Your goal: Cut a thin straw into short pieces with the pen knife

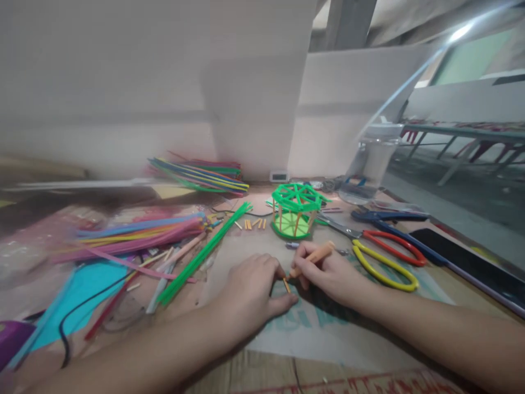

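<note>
My left hand [258, 284] rests on the pale sheet [324, 342], its thumb and index finger closed on a small yellow-orange stick [286, 285]. Just to its right, my right hand [324, 268] grips an orange pen-like tool [321, 252], whose tip is near the upper end of the stick. Beyond the hands stands a green round frame [297, 198] on thin posts over a light-green base [292, 224]. Several short stick pieces [255, 223] lie left of the frame.
Green strips [205, 256] and colored pipe cleaners [139, 235] lie left. Scissors with red and yellow handles [385, 265], blue-handled pliers [385, 217], a phone [463, 251] and a clear container [371, 161] are right. A white wall [246, 82] stands behind.
</note>
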A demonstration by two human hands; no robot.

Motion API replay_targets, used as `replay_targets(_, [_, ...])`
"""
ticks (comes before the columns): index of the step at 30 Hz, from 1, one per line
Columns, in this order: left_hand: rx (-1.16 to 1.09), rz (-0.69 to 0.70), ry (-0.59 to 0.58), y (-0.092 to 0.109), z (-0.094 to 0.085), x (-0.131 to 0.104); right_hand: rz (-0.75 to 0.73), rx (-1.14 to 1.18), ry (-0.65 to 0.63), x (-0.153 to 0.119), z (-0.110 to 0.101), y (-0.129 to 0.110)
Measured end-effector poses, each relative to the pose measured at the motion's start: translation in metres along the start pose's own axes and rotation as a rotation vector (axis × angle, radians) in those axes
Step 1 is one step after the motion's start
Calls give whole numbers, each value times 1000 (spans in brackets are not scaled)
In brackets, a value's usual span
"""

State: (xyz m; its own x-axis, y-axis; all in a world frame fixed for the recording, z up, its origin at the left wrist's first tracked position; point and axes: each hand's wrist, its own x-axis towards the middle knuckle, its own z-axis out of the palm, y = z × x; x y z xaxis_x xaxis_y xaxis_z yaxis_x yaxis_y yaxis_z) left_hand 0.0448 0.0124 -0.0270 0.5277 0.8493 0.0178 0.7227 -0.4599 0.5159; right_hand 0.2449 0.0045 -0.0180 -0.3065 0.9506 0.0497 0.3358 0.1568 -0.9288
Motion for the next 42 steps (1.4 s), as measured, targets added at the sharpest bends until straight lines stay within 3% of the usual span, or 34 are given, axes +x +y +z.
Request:
replay_targets(17, [-16, 89, 42, -7, 0, -1, -21, -69, -14, 2, 0, -2])
replay_targets(26, [48, 60, -13, 0, -5, -2, -11, -48, -37, 0, 0, 0])
replay_targets(42, [147, 157, 50, -3, -4, -4, 34, -32, -19, 0, -2, -5])
